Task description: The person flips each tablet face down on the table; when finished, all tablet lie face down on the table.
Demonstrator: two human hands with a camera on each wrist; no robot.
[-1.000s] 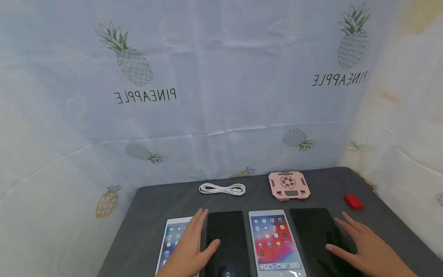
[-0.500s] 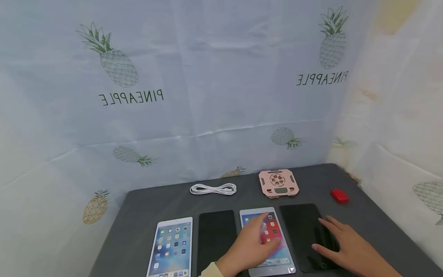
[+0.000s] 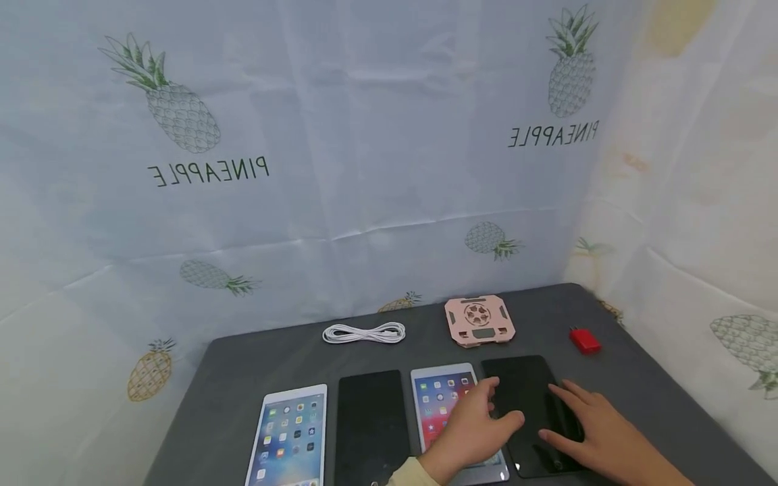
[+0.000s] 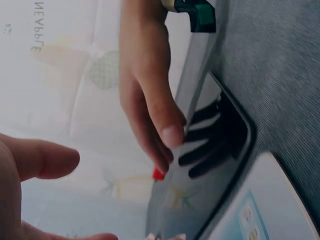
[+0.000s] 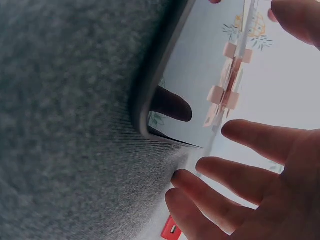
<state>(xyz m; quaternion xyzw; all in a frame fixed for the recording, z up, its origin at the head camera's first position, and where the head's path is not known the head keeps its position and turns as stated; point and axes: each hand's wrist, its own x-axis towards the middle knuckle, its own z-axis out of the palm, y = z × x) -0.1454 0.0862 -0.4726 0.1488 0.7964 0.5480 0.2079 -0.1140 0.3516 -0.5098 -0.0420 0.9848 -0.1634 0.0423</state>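
Observation:
My left hand (image 3: pixel 471 428) hovers over the white-framed tablet (image 3: pixel 442 398) with the red-and-blue home screen. Its fingertips reach the edge of the right-hand black tablet (image 3: pixel 516 385). The right hand (image 3: pixel 598 432) is above that black tablet's right side, fingers spread and mirrored in the glossy screen. In the left wrist view, the right hand (image 4: pixel 150 70) hangs apart from the screen, and the left thumb (image 4: pixel 50 159) holds nothing. The right wrist view has loosely extended right fingers (image 5: pixel 240 175). Farther left lie another black tablet (image 3: pixel 371 418) and a lit white tablet (image 3: pixel 290 432).
Along the back of the grey table (image 3: pixel 255 358) are a coiled white cable (image 3: pixel 363 333), a pink cooling-stand-like plate (image 3: pixel 479 320) and a red charger plug (image 3: pixel 585 341). A pineapple-print cloth (image 3: pixel 365 169) hangs behind and at the sides.
The left hand has travelled right, from between the two left tablets across to the right-hand pair. The right hand stays over the right black tablet. The head view has shifted slightly right.

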